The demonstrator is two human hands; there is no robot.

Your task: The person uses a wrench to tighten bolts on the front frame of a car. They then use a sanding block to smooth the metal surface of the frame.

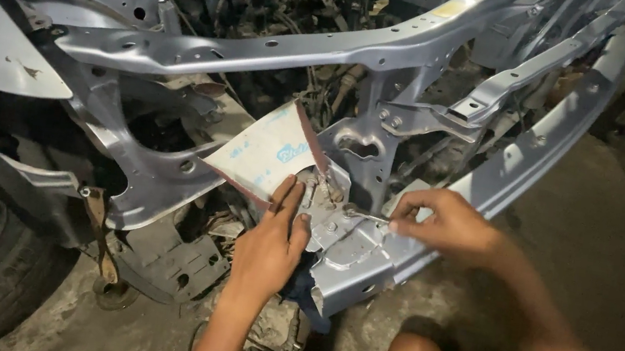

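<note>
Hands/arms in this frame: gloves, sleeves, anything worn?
Both are bare. The left hand has no glove and its forearm shows no sleeve up to the frame's bottom edge. The right hand is gloveless too, forearm uncovered, though that arm is motion-blurred. No watch, ring or band can be made out on either wrist or the fingers.
</note>
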